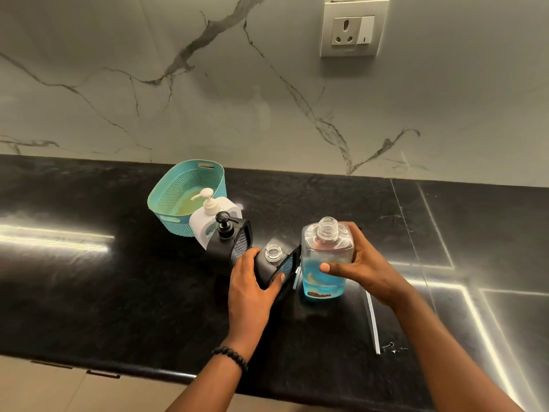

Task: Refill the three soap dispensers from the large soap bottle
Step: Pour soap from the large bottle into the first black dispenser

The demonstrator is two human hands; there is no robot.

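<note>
Your right hand (361,267) was wrapped around the clear, square-shouldered large soap bottle (326,263), uncapped and standing on the black stone counter (118,292) with blue liquid low inside. Your left hand (252,288) clasped the open-necked black dispenser (271,264) beside it. The smooth plastic probably slips when soapy; gripping mid-body seemed wise.

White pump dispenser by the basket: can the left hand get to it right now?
Probably not yet: the left hand grips the open black dispenser, and the capped black dispenser stands before the white pump dispenser.
</note>
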